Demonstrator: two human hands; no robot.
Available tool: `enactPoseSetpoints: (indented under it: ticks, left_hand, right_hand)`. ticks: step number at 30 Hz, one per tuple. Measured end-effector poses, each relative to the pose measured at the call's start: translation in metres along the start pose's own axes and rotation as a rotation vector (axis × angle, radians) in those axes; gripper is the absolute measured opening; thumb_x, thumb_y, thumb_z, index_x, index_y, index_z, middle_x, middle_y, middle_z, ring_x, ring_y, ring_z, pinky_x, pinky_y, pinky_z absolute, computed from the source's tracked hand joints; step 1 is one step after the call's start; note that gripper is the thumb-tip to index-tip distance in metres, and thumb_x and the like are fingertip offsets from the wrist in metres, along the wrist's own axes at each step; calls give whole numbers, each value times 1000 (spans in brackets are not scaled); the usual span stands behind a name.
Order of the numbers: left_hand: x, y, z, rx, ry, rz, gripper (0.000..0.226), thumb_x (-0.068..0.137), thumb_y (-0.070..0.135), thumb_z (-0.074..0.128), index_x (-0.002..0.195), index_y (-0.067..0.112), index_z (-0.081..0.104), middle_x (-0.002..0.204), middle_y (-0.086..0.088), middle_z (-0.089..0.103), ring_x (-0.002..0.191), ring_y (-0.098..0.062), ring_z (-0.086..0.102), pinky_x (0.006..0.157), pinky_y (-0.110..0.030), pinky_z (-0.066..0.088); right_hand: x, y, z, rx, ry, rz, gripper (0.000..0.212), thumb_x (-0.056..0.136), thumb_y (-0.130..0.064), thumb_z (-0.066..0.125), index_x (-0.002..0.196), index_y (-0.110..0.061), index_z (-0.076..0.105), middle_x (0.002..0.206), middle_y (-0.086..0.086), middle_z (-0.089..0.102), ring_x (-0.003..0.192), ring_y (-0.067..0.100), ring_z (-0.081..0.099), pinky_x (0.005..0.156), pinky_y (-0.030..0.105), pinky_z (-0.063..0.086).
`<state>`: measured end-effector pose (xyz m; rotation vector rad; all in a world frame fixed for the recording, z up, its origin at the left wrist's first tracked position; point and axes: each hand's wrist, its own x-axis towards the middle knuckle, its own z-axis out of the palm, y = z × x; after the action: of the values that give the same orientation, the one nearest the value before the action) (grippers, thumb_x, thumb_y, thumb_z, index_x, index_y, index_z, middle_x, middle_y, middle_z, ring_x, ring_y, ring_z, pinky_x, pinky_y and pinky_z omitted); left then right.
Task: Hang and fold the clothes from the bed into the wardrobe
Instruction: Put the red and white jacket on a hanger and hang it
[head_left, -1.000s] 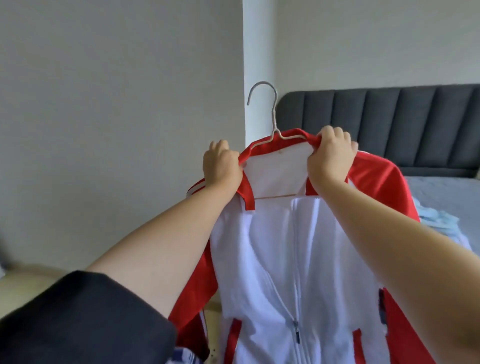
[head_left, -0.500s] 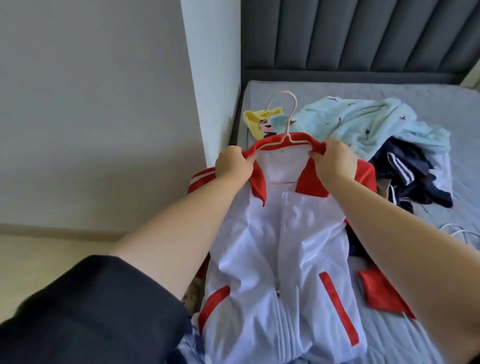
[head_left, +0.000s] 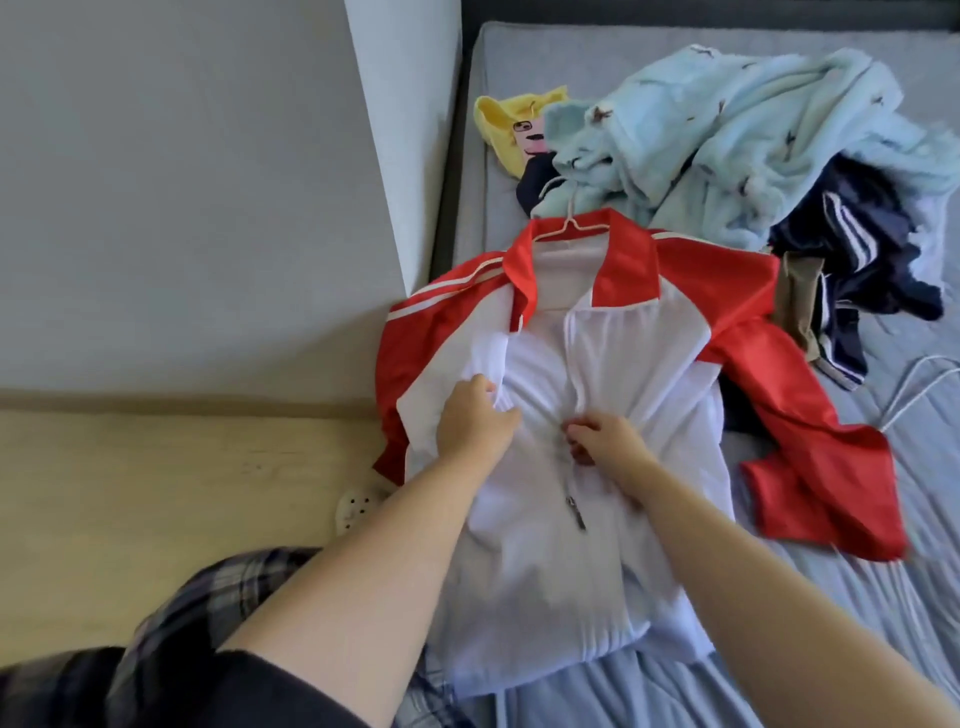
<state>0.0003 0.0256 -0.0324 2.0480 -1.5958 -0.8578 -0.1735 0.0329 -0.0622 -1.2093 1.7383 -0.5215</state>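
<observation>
White-and-red jacket (head_left: 613, 364) flat on bed (head_left: 857, 597), both hands (head_left: 475, 421) pinching its front

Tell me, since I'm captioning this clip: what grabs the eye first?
The red-and-white zip-up jacket on a thin wire hanger, spread at the grey bed's near edge. The left hand bunches its white front; the right hand pinches near the zip. Behind lies a fluffy light-blue garment.
</observation>
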Motion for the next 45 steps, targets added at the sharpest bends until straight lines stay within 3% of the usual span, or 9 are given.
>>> enactPoseSetpoints:
  ticks: [5, 9, 16, 22, 27, 31, 36, 42, 45]
  left_hand:
    - [8, -6, -6, 168, -6, -47, 29, 88, 27, 58, 109, 8, 56, 108, -9, 58, 99, -31, 59, 76, -36, 47]
    - [21, -14, -8, -225, 58, -194, 23, 91, 17, 53, 72, 3, 56, 87, -16, 65, 83, -30, 59, 65, -28, 42]
    - [35, -33, -12, -794, 110, -565, 25, 91, 12, 44, 73, 2, 59, 79, -17, 65, 76, -33, 65, 78, -41, 57]
    - [22, -28, -7, -451, 34, -256, 18, 88, 15, 41, 77, 11, 55, 78, -10, 59, 79, -31, 61, 76, -44, 55]
    - [21, -27, -1, -238, -59, -121, 21, 94, 23, 45, 104, 10, 58, 103, -9, 61, 93, -27, 58, 79, -35, 47]
    - [25, -29, -2, -199, -65, -77, 20, 93, 18, 46, 104, 7, 58, 107, -12, 61, 97, -31, 57, 80, -34, 43]
    - [19, -34, -1, -190, -36, 2, 6, 91, 18, 48, 91, 16, 54, 99, -4, 61, 88, -24, 57, 73, -30, 41]
    - [12, -27, 2, -98, 16, 58, 10, 92, 21, 49, 101, 18, 51, 107, 0, 55, 88, -20, 56, 71, -30, 42]
    - [6, -21, 3, -14, -33, 148, 36, 88, 21, 53, 123, 14, 46, 121, -6, 46, 99, -29, 55, 79, -36, 46]
  right_hand:
    - [3, -13, 6, 73, -87, 51, 18, 90, -28, 61, 76, -17, 67, 61, -2, 49, 56, 14, 43, 58, 23, 36]
    - [9, -25, 12, -13, -179, 107, 36, 84, -47, 64, 72, -14, 68, 64, -2, 56, 61, 15, 49, 62, 26, 41]
    - [3, -17, 13, 706, -251, 204, 11, 88, -7, 59, 89, 1, 66, 84, 16, 66, 79, 29, 61, 80, 34, 52]
    - [-3, -15, -5, 467, -322, 228, 11, 90, -7, 56, 91, 1, 64, 92, 18, 60, 82, 29, 56, 84, 40, 47]
    - [29, -64, -2, -16, 145, -15, 26, 82, -33, 71, 94, -10, 64, 71, 6, 66, 55, 15, 60, 57, 26, 50]
    - [53, -98, 17, 19, 188, -55, 45, 78, -39, 72, 112, -14, 56, 82, 8, 67, 63, 20, 64, 64, 35, 55]
    - [86, -130, -12, 274, 375, -29, 33, 91, -8, 51, 59, -10, 50, 45, 3, 54, 33, 9, 50, 44, 27, 46]
    - [73, -144, -55, 607, 334, -116, 35, 92, -1, 49, 127, -6, 51, 103, 12, 62, 82, 21, 63, 72, 31, 51]
    - [46, -116, -33, 363, 199, -57, 15, 91, 2, 51, 102, -2, 60, 76, 9, 65, 62, 16, 63, 53, 23, 49]
